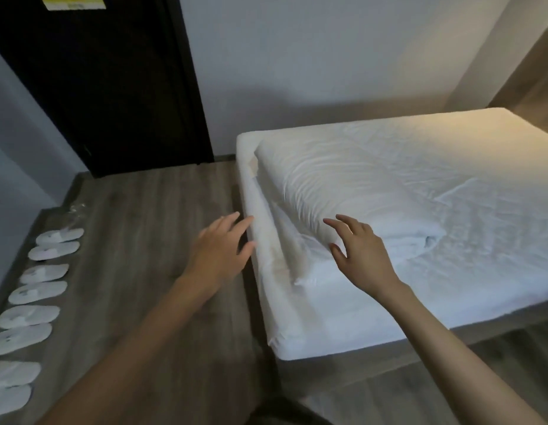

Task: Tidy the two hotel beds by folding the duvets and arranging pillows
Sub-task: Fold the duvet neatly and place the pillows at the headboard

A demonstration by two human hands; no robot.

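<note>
A grey wood floor (137, 210) runs to a dark door (107, 87) at 11 o'clock, with a row of white slippers (42, 280) along the wall at 8 o'clock. The bed (343, 326) fills the 2 o'clock side. On it the folded duvet (343, 185) lies along the left edge. The left grip (219, 250) is spread, holding nothing, its fingertips at the mattress side. The right grip (358, 250) is spread at the duvet's near end; contact cannot be told.
</note>
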